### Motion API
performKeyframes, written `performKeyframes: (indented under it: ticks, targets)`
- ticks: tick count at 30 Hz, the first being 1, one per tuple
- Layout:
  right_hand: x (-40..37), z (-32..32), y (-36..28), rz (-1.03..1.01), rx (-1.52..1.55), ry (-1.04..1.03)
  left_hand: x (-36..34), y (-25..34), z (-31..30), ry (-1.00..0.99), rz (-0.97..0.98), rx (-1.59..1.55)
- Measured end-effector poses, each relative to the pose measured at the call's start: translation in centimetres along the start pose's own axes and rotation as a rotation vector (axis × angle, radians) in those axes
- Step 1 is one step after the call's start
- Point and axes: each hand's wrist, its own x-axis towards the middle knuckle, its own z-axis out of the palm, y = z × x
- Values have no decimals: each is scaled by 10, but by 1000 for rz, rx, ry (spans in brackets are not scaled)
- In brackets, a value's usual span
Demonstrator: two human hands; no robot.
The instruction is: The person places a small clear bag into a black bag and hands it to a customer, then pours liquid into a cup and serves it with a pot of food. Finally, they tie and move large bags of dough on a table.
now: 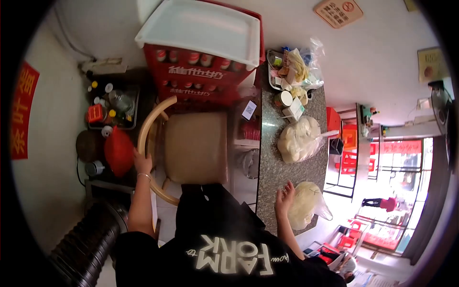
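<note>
Your left grip [142, 163] wraps the chair's curved back rail [146, 126]; your right grip [285, 193], spread open, rests on the desk [267, 162] against the bag of pale noodles [308, 205] just to its right.

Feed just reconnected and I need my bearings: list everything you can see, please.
chair: 1, tan seat, wooden rail, centre
drinks case: 1, red, behind chair
tray: 1, white, on the drinks case
counter: 1, grey stone, right of chair
bags: 2, clear, pale contents, on counter
bottles: several, mixed colours, far left
left hand: 1, gripping chair rail
right hand: 1, open, beside nearer bag
</note>
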Motion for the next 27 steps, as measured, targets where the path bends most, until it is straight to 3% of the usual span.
performKeyframes:
  ticks: [3,4,6,8,11,12,13,14,15,17,18,20,21,24,27]
  targets:
    - [49,75,-20,-32,240,-206,-4,7,1,-7,18,32]
    - [72,100,-29,-44,285,-275,-7,19,-7,-75,-64,45]
    - [128,162,-20,-103,182,-353,-13,37,-17,-168,-166,92]
    - [190,223,-20,-102,285,-276,-3,19,-5,-212,-113,181]
    - [292,321,13,-151,96,-143,10,-4,8,-229,-59,174]
    - [324,336,13,-168,278,-219,10,-2,5,-244,-19,152]
    - [351,364,22,-113,235,-144,11,-3,6,-269,65,204]
    - [373,390,33,-58,185,-76,7,4,5,-257,6,200]
    - [391,404,33,-87,191,78,4,9,6,-244,-56,191]
    - [420,430,35,-173,59,406,3,2,10,-210,14,224]
    - [431,440,43,-166,68,406,4,0,12,-181,75,247]
    - [445,440,48,-166,12,173,1,14,12,-166,54,252]
    - [444,407,22,-31,95,-19,0,18,12,-160,28,246]
    - [435,417,43,142,54,113,1,3,15,-143,52,297]
    - [409,396,33,72,150,174,-4,29,11,-144,-7,273]
